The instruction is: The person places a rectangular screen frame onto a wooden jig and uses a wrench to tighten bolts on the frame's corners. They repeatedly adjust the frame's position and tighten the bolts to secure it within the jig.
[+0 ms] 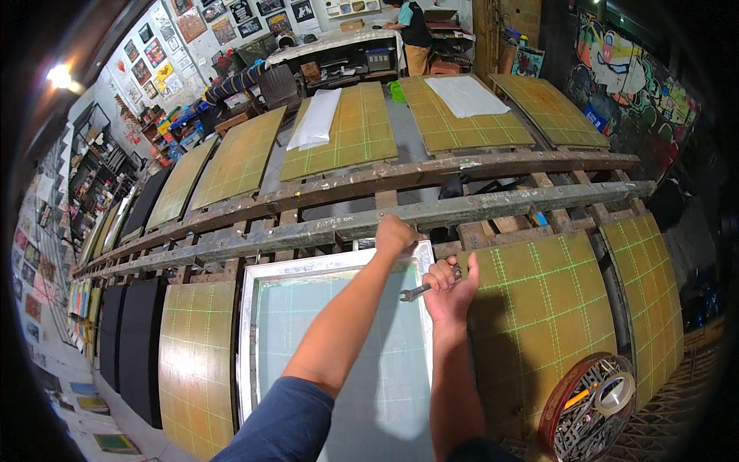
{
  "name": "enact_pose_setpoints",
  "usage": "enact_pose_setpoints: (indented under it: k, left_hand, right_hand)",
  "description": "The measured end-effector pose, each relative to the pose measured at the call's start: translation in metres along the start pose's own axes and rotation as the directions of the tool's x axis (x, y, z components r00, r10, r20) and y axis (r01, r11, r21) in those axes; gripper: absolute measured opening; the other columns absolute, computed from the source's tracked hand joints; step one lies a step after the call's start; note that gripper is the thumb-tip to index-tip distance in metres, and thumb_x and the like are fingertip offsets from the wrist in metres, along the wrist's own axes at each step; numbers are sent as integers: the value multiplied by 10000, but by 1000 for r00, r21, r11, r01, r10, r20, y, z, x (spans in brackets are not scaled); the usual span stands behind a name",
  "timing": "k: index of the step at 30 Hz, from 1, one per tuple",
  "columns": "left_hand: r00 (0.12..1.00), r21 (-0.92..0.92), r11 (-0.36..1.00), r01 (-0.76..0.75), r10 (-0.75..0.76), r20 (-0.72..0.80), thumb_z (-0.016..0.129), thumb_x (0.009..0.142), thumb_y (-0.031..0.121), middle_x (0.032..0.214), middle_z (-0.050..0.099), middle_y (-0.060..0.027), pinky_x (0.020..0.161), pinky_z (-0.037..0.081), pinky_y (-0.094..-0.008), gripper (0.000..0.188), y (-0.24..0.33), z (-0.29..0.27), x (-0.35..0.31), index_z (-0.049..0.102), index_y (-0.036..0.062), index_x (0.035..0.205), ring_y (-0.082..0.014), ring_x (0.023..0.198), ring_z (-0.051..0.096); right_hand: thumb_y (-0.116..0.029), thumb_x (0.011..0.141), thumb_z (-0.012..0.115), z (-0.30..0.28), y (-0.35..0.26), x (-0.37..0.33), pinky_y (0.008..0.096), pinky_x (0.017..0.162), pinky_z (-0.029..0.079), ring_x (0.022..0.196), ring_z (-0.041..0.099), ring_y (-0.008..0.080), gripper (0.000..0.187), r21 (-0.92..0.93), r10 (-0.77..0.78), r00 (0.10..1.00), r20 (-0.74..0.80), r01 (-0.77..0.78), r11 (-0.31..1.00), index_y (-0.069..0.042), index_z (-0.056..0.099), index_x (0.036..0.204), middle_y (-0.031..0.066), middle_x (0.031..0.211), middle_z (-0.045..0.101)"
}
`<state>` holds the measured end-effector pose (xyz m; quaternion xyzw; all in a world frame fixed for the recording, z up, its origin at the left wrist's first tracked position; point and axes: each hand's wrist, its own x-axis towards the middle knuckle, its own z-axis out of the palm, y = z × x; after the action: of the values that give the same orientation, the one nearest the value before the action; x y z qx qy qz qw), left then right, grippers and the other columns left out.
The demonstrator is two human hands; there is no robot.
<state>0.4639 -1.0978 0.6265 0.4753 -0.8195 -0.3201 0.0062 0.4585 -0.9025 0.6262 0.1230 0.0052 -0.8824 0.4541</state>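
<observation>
In front of me lies a screen printing frame with a pale metal rim (pixel 427 339) and a bluish mesh (pixel 308 308). My left hand (pixel 396 235) is closed at its far right corner, up against the grey rail (pixel 454 202); what its fingers hold there is hidden. Over the right side of the rim, my right hand (pixel 450 292) grips a wrench (pixel 416 292), with the thumb pointing up and the wrench's head sticking out to the left above the mesh.
A round tin (pixel 550 408) with tools and a tape roll (pixel 615 394) stands on the right board (pixel 539 300). Yellowish boards with green grid lines flank the rails. White sheets (pixel 466 95) lie on far boards. A person (pixel 416 35) stands by the back table (pixel 339 44).
</observation>
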Motion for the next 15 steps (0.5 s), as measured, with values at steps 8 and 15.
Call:
enact_pose_setpoints:
  k: [8,15]
  left_hand:
    - [984,40,995,-94,87,154,745,849,484,1179,727,-174,852,557,-431,553,1,10,8,740,7,1128,-294,1041,715]
    - [993,-25,994,105,-103,57,945,639,472,1194,731,-137,965,504,-517,657,-11,13,20,752,-1,1053,-276,1113,699]
  right_hand:
    - [-543,1014,499,0,-2,0,246,452,270,459,285,84,496,24,23,998,57,-25,999,-110,543,776,-50,552,304]
    - [-552,1020,480,-4,2,1,258,466,280,469,287,87,514,47,62,993,95,-67,997,-101,557,787,-51,553,307]
